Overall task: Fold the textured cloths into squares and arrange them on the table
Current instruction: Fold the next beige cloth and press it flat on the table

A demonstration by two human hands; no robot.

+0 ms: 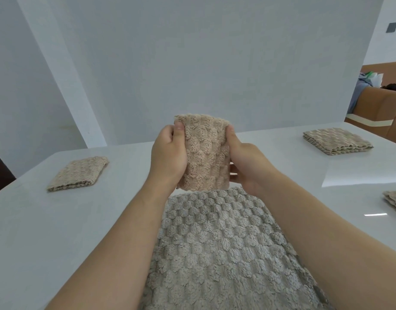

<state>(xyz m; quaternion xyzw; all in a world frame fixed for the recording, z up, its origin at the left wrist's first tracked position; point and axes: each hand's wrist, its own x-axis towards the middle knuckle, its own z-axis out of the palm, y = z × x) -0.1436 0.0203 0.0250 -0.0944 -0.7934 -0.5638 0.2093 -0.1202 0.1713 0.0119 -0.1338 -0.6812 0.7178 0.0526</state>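
Nubby, fluffy beige fleece cloths [206, 157] on a smooth, glossy white table [58, 220].

The left hand [168, 153] and right hand [246, 162] are bare, each thumb ending in a short, plain nail, and behind the wrists the left forearm [125, 231] and right forearm [315, 220] are bare too.
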